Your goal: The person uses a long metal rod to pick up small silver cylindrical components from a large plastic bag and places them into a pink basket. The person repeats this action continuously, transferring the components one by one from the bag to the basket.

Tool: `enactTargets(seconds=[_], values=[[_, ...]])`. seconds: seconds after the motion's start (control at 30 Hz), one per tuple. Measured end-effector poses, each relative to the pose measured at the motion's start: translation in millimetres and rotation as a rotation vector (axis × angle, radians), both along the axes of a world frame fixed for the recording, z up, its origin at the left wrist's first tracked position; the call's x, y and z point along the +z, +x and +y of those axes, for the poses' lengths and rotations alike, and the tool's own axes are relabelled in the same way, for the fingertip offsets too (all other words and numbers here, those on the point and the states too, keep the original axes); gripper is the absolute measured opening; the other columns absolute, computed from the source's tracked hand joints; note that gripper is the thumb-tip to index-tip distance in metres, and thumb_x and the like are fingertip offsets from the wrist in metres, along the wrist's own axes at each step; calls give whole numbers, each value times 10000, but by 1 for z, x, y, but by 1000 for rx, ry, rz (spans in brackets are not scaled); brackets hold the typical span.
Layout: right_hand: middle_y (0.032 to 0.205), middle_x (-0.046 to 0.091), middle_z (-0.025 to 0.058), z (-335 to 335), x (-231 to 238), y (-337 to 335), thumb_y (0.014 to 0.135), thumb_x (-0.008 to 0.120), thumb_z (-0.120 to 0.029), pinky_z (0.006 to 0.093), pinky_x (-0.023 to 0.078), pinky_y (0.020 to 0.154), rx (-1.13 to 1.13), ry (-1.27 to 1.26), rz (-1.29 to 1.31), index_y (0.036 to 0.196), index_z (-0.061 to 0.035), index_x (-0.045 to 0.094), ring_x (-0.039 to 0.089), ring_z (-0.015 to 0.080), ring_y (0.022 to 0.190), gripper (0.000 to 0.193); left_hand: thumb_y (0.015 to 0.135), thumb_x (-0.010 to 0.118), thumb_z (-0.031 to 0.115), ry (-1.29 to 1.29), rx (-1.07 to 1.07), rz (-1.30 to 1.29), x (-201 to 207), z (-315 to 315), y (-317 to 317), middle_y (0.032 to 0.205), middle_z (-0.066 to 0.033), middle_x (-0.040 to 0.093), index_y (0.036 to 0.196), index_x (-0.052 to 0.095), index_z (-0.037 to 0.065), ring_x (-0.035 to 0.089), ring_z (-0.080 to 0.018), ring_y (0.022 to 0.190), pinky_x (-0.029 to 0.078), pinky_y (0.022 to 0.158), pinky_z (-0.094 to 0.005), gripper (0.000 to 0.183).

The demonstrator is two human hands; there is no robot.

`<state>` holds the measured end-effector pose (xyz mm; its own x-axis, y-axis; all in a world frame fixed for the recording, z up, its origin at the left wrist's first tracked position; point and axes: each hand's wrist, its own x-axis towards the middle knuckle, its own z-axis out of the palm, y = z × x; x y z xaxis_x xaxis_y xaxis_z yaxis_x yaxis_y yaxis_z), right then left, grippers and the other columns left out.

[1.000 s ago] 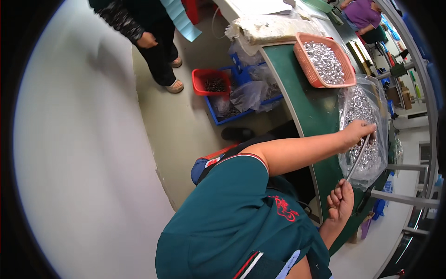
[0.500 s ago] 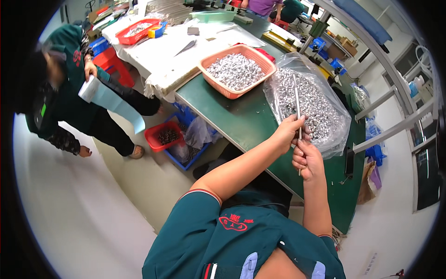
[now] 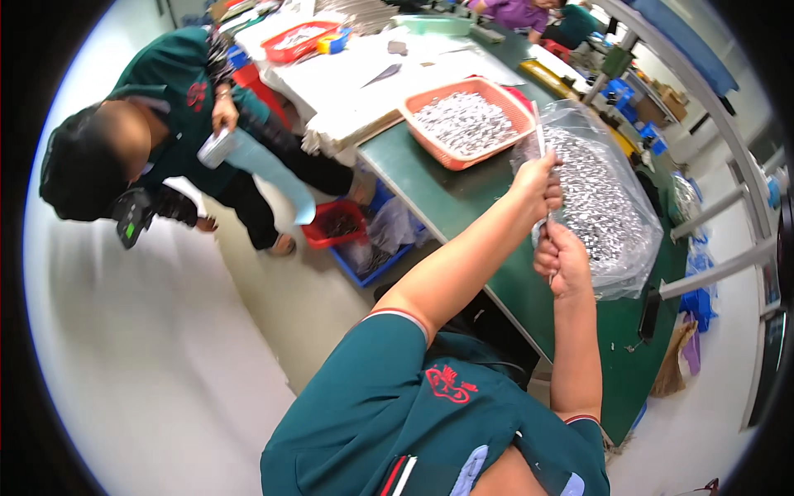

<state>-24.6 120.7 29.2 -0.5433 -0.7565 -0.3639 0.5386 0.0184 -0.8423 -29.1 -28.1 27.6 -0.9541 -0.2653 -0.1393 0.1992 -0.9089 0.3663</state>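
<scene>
Silvery rod (image 3: 540, 131) (slim, straight), clasped by fingers (image 3: 552, 192).

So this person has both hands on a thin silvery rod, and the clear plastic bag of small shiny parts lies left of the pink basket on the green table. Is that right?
Not quite: the head view shows the clear plastic bag to the right of the pink basket on the green table. Both hands, left and right, are indeed on the thin silvery rod.

On the table (image 3: 407, 178), the basket (image 3: 440, 152) stands left of the bag (image 3: 622, 284).
</scene>
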Motion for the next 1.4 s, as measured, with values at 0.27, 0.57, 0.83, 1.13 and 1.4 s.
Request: enactTargets(seconds=[0.27, 0.57, 0.83, 1.13, 1.4], values=[[511, 331, -78, -45, 6, -26, 969, 459, -254, 175, 208, 298, -19, 4, 74, 779, -128, 480, 263, 23, 352, 228, 948, 411, 302, -114, 169, -100, 1, -20, -24, 629, -31, 433, 1012, 446, 91, 381, -119, 437, 305, 377, -279, 223], [520, 335, -74, -90, 6, -38, 960, 485, -252, 183, 182, 326, -16, 35, -1, 808, -112, 479, 255, 25, 371, 207, 930, 413, 348, -117, 233, -261, 0, -69, -60, 517, 41, 283, 793, 419, 173, 242, -80, 385, 180, 364, -263, 223], [520, 339, -74, -108, 0, -50, 962, 459, -226, 176, 181, 299, -15, 73, 58, 775, -116, 465, 242, 18, 353, 216, 867, 430, 344, 58, 143, -332, -30, -98, -120, 790, -85, 351, 831, 413, 89, 300, -224, 698, 226, 597, -378, 258], [513, 315, -59, -105, 6, 12, 915, 526, -188, 212, 197, 333, 84, 111, 72, 823, -79, 490, 251, 40, 375, 148, 895, 333, 304, -142, 255, -189, -71, -202, -119, 666, -93, 511, 846, 510, 90, 505, -263, 550, 379, 480, -387, 282], [553, 324, -44, -12, -5, 33, 945, 492, -206, 204, 196, 356, 98, 117, -103, 850, -65, 488, 253, 49, 409, 170, 912, 374, 258, -74, 250, -399, -22, -182, -80, 486, 46, 258, 686, 387, 123, 230, -79, 381, 205, 356, -249, 263]])
